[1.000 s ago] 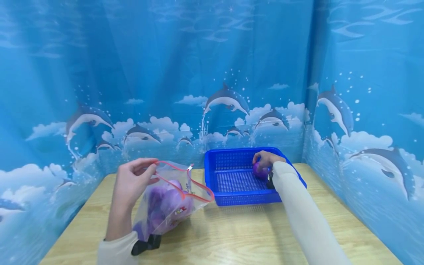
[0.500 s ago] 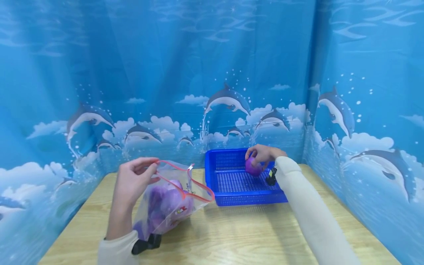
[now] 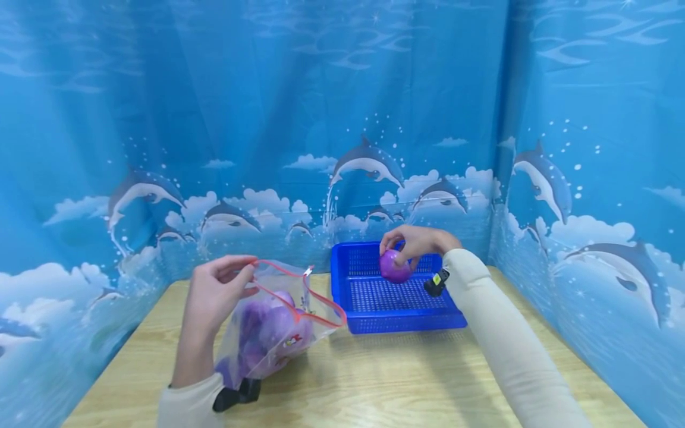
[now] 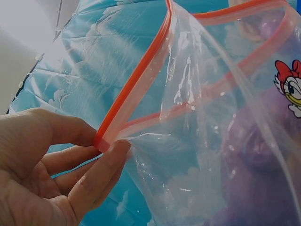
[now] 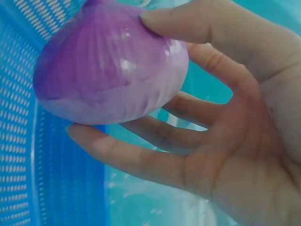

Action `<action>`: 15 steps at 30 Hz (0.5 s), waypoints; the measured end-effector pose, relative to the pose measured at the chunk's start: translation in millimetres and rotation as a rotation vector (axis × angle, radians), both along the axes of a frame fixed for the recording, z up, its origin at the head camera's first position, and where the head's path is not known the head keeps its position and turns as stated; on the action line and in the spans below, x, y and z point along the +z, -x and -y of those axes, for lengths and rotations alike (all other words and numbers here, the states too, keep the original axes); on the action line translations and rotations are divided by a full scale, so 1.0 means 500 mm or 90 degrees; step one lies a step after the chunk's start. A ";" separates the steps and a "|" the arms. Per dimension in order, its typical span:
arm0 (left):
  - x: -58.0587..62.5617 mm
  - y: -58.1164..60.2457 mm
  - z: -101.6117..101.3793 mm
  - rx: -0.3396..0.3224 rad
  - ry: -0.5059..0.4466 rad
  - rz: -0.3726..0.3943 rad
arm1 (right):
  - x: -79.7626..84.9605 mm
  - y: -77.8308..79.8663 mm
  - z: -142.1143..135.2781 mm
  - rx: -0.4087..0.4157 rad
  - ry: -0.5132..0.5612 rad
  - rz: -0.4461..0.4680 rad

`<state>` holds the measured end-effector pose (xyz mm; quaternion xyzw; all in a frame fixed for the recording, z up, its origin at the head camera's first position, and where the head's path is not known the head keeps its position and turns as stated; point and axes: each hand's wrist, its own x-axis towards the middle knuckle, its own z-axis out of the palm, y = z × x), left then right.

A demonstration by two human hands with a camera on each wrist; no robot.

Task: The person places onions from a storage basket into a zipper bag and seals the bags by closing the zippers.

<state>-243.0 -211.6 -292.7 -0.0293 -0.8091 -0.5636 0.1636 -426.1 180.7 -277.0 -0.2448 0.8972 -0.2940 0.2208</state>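
My left hand pinches the edge of a clear zip bag with a red-orange zip strip, its mouth spread wide. Several purple, onion-like things show through the plastic, which has a cartoon duck printed on it. Over the blue basket, my right hand grips a purple onion between thumb and fingers. Its pointed top and glossy, streaked skin fill the upper part of the right wrist view. The onion is raised above the basket's mesh floor.
The basket stands on a light wooden table near its back edge, to the right of the bag. A blue curtain printed with dolphins rises behind the table and along both sides.
My right hand has lifted the onion from the basket's right side and carried it up and to the left. My left hand and the bag have stayed in place.
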 end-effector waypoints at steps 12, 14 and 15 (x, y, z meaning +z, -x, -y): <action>0.001 -0.002 -0.002 0.000 0.002 -0.002 | 0.062 -0.073 0.073 0.151 0.024 -0.111; 0.001 -0.001 -0.003 0.001 0.003 -0.003 | 0.073 -0.087 0.085 0.172 0.025 -0.131; 0.001 -0.001 -0.003 0.001 0.003 -0.003 | 0.078 -0.094 0.090 0.181 0.025 -0.143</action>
